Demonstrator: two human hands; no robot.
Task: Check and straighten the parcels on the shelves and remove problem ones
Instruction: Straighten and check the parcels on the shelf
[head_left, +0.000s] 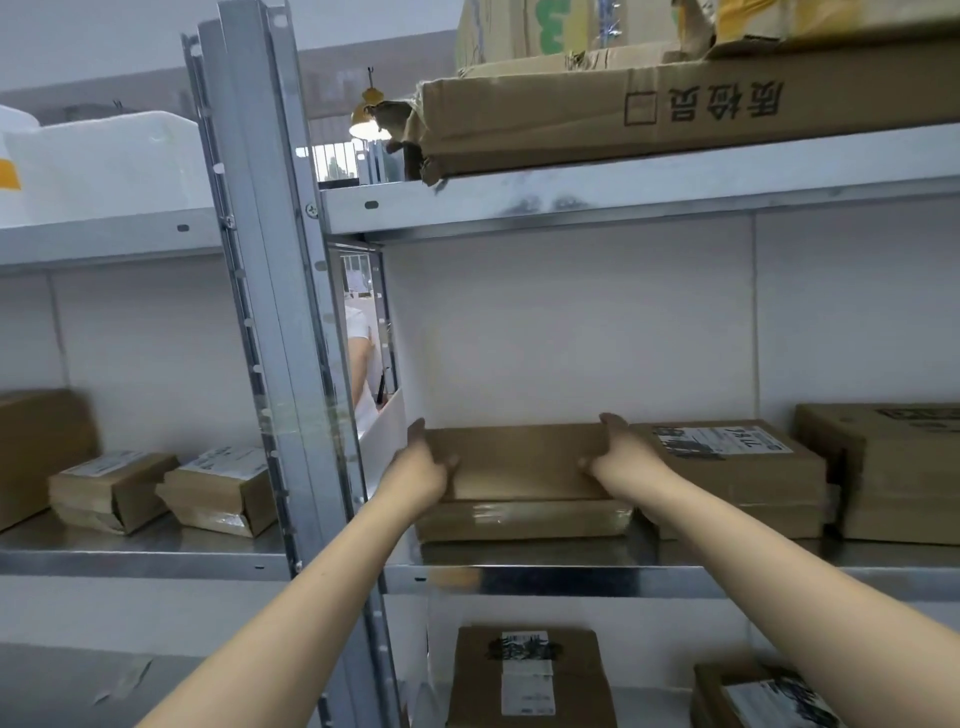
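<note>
A flat brown cardboard parcel (519, 467) lies on the middle metal shelf (571, 577), its plain top face up and no label showing. My left hand (421, 465) grips its left end, thumb on top. My right hand (621, 452) grips its right end the same way. Touching it on the right is a labelled parcel (737, 467), and a larger box (893, 467) stands further right.
A steel upright (280, 312) divides the bays. Two small taped parcels (114, 488) (218, 488) sit in the left bay. A long crushed carton (649, 109) lies on the shelf above. Labelled parcels (530, 675) (763, 696) lie below. Another person (361, 364) shows through the gap behind.
</note>
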